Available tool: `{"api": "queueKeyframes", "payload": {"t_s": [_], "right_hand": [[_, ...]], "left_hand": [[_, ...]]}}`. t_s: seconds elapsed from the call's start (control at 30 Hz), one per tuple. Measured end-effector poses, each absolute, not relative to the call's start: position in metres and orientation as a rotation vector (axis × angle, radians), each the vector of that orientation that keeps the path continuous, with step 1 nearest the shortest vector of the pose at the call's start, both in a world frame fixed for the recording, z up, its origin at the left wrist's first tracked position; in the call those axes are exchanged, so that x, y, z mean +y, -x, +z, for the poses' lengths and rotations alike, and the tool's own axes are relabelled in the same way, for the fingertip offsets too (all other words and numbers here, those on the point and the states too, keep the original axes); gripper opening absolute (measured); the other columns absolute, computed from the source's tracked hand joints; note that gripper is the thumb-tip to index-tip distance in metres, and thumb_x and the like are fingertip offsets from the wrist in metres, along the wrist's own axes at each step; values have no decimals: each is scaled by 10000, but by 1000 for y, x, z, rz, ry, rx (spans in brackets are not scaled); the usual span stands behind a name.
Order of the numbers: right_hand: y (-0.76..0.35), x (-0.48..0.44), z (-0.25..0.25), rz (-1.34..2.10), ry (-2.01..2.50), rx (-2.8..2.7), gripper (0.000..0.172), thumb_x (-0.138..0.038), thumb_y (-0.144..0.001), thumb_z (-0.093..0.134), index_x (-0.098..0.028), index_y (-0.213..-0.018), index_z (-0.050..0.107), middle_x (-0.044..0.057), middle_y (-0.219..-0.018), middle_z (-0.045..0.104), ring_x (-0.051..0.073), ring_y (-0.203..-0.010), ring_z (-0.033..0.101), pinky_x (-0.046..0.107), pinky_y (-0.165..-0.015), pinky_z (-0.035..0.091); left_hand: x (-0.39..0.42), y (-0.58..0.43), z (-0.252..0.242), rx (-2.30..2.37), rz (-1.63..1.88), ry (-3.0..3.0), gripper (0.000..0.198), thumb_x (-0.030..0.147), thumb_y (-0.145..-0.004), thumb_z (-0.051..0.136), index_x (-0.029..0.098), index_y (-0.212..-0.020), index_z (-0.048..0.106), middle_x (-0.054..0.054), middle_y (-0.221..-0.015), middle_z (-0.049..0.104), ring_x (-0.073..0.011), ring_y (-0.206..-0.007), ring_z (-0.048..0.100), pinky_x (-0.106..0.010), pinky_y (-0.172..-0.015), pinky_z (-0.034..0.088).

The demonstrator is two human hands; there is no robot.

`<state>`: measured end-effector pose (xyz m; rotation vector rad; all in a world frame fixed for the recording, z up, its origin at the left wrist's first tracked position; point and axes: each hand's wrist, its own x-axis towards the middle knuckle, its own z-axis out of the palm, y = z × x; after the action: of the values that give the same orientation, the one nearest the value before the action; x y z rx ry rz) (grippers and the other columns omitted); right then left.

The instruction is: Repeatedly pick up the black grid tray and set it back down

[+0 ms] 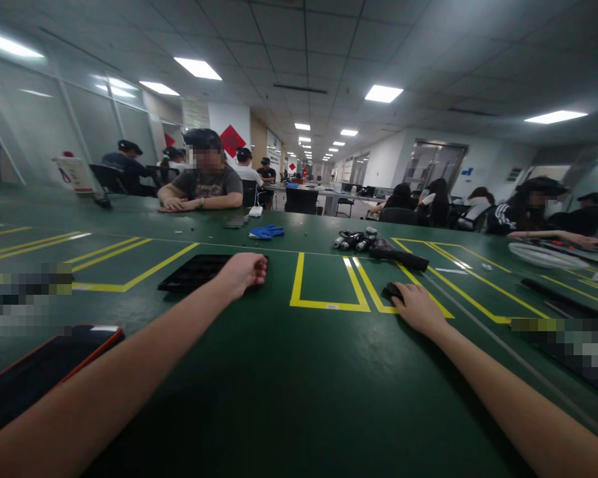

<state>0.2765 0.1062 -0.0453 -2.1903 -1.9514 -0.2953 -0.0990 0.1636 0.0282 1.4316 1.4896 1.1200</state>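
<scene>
My left hand (243, 275) is over the right end of a shallow black compartment tray (192, 271), its fingers curled in. Whether they grip the tray's edge or some small thing is hidden. Further right, my right hand (419, 307) is closed on a small rounded black object (393, 291) that looks like a computer mouse. That object rests on the green table (299, 372) by a strip of yellow tape. Between my hands lies a yellow-taped outline (329, 306) on the tabletop.
Beyond my right hand lie a bundle of black cables (356, 239) and a long black item (398, 258). A blue glove (266, 232) is farther back. An orange-edged dark case (54, 365) lies at left. A person (204, 176) sits opposite; another person's arm (563, 236) reaches in at right.
</scene>
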Motion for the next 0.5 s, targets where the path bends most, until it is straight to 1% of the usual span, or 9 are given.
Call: {"api": "queueKeyframes", "payload": {"t_s": [0.07, 0.13, 0.2, 0.23, 0.3, 0.33, 0.4, 0.43, 0.5], "right_hand": [[-276, 106, -45, -291, 2189, -1948, 465, -312, -877, 358, -66, -1252, 481, 160, -1211, 538, 307, -1153, 428, 414, -987, 352], [-275, 106, -45, -290, 2188, -1940, 463, -311, -875, 358, -68, -1248, 485, 161, -1210, 540, 311, -1157, 425, 416, -980, 357], [-276, 106, -46, -295, 2179, -1938, 465, -313, -874, 358, -67, -1247, 486, 164, -1208, 542, 314, -1159, 423, 419, -974, 359], [-276, 106, -46, -299, 2172, -1937, 464, -314, -873, 359, -68, -1245, 489, 165, -1207, 544, 315, -1159, 424, 419, -970, 361], [-279, 108, -49, -307, 2156, -1934, 458, -315, -870, 365, -72, -1234, 500, 165, -1205, 546, 315, -1157, 429, 414, -968, 359], [-281, 109, -50, -307, 2150, -1927, 454, -313, -868, 374, -71, -1228, 507, 165, -1205, 548, 313, -1155, 433, 409, -974, 353], [-284, 113, -52, -283, 2145, -1897, 452, -305, -859, 403, -60, -1222, 513, 166, -1206, 551, 305, -1152, 444, 400, -999, 329], [-286, 115, -53, -257, 2142, -1876, 454, -299, -852, 422, -53, -1222, 514, 168, -1208, 552, 301, -1152, 447, 398, -1013, 315], [-285, 117, -53, -179, 2126, -1826, 464, -289, -833, 469, -44, -1225, 512, 173, -1215, 549, 300, -1159, 448, 403, -1026, 302]], "left_hand": [[180, 120, 45, 1558, 1171, -1369, 150, 120, -748, 420, 150, -606, 457, -30, -560, 512, -122, -504, 521, -220, -478, 416], [193, 140, 52, 1673, 1181, -1353, 125, 141, -733, 430, 157, -614, 462, -35, -552, 512, -155, -547, 552, -230, -483, 408], [200, 158, 50, 1804, 1172, -1351, 91, 215, -696, 513, 149, -633, 514, -75, -605, 566, -236, -681, 602, -278, -533, 430], [201, 164, 46, 1912, 1114, -1398, 132, 270, -669, 562, 140, -648, 550, -114, -671, 608, -292, -777, 610, -318, -581, 447], [202, 172, 37, 2175, 832, -1591, 293, 396, -631, 614, 114, -710, 625, -205, -881, 656, -393, -956, 571, -415, -703, 453], [202, 174, 33, 2286, 622, -1702, 381, 456, -637, 603, 101, -765, 655, -239, -997, 644, -423, -1020, 542, -457, -758, 439], [201, 173, 28, 2382, 228, -1867, 512, 528, -691, 525, 87, -902, 680, -254, -1159, 590, -429, -1090, 510, -493, -828, 413], [200, 171, 26, 2366, 126, -1911, 544, 534, -716, 492, 84, -960, 676, -247, -1192, 575, -417, -1101, 511, -487, -844, 411], [197, 164, 24, 2318, 43, -1992, 577, 541, -737, 456, 80, -1015, 665, -233, -1183, 587, -390, -1085, 534, -453, -842, 425]]}}
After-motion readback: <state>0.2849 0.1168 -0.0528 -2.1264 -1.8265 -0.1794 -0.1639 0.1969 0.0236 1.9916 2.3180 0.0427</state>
